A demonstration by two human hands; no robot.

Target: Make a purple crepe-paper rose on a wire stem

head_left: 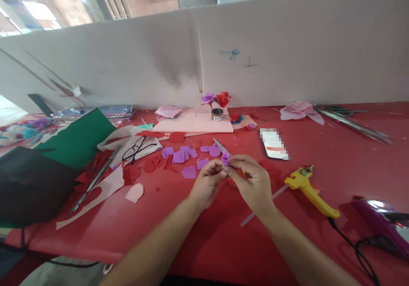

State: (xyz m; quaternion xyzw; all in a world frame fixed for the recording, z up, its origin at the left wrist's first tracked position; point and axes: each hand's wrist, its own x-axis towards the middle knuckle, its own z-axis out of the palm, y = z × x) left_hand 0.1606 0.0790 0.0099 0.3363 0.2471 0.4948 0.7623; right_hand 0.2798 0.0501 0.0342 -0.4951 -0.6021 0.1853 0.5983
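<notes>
Between my fingertips is a small purple paper flower bud (225,158), its rolled top facing up. My left hand (207,183) pinches it from the left, and my right hand (252,181) grips it from the other side. Just beyond the bud, pointed scissors (220,145) lie partly hidden behind my fingers. Several cut purple paper petals (180,156) are scattered on the red table to the left of the hands. Red paper petals (152,164) lie farther left, and some red and yellow bits show under my right hand.
A yellow glue gun (311,191) with a clear glue stick lies at the right, near a phone (273,144). Finished paper flowers (217,99) stand in a tape roll (217,115) at the back. Eyeglasses (138,148), a green sheet (79,139) and a purple device (381,222) flank the work area.
</notes>
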